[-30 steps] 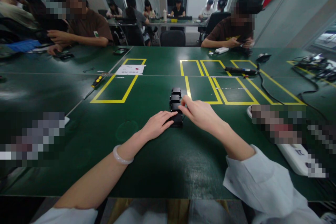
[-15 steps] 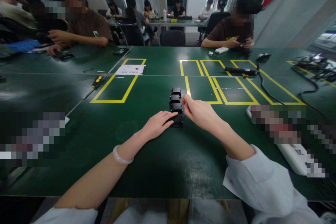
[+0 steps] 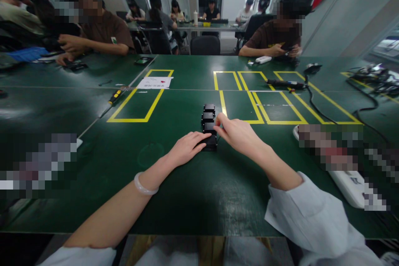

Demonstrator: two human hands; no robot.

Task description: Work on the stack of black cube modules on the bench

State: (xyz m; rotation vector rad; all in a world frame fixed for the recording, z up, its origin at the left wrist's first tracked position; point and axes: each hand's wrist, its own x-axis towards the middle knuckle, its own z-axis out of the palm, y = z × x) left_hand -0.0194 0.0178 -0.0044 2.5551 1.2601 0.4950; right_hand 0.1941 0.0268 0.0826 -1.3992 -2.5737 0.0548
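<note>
Counter [image 3: 174, 208], green, fills the lower frame. Right of centre, the right hand [image 3: 238, 134] curls in a pinch; whether it grips anything, I cannot tell. The left hand [image 3: 186, 148], loosely spread, rests its fingertips on the nearest of four black blocks [image 3: 211, 143] mid-frame. Light, even pressure there should stop the block sliding.

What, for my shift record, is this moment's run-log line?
left hand: on nearest black block | right hand: at black row's right side | surface: green table
</note>
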